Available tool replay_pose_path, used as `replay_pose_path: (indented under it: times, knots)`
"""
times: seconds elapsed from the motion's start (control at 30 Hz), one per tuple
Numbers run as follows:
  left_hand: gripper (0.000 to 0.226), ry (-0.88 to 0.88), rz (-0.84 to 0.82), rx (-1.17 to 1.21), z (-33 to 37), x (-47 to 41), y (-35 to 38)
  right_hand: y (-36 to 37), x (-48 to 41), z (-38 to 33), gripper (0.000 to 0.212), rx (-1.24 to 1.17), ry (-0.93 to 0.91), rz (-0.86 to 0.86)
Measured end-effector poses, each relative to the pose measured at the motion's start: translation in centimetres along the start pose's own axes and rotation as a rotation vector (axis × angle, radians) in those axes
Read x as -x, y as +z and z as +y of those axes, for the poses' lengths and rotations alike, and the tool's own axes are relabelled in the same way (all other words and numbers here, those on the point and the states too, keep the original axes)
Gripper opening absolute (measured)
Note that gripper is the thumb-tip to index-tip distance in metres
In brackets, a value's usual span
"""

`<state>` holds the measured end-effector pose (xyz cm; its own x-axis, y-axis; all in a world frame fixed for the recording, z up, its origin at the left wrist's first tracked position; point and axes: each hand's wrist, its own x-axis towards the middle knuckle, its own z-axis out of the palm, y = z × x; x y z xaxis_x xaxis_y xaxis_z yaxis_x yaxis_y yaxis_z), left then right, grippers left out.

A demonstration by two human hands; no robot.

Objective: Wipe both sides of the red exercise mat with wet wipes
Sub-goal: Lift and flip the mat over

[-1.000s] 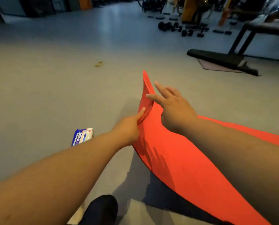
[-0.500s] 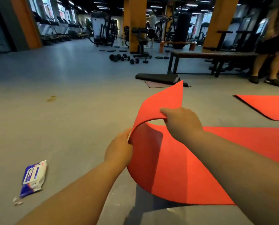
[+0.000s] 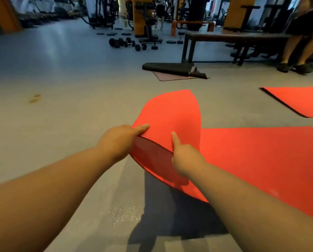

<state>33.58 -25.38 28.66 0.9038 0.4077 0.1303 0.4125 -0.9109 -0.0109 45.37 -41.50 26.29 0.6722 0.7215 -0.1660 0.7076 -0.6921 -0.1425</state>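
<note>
Grey gym floor (image 3: 61,124) carried the red exercise mat (image 3: 252,160), its long axis running rightward from you; your left hand (image 3: 119,140) and right hand (image 3: 185,159) each pinched its folded-over end.

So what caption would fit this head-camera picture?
Left hand and right hand hold one end of the red exercise mat curled over on the gym floor.
</note>
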Motion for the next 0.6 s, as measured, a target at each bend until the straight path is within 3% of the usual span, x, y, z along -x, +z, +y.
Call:
replay_pose_path:
  times: [0.13, 0.27, 0.47, 0.6]
  knots:
    - [0.066, -0.008, -0.014, -0.122, -4.6, 1.3, -2.6, 1.0, -0.9, -5.0, 0.080, -0.156, -0.064, 0.039]
    - [0.065, -0.031, 0.003, -0.081, -6.2, 3.5, -2.9, 0.5, -0.7, -7.5, 0.071, -0.293, -0.089, 0.038]
    - [0.057, -0.191, 0.269, 0.029, -14.0, 6.9, -8.8, 0.4, 1.0, -19.1, 0.073, -0.540, -0.212, -0.047]
    - [0.045, -0.314, 0.153, 0.130, -13.8, 11.7, -6.5, 2.3, 2.9, -20.6, 0.074, -0.514, -0.113, -0.183]
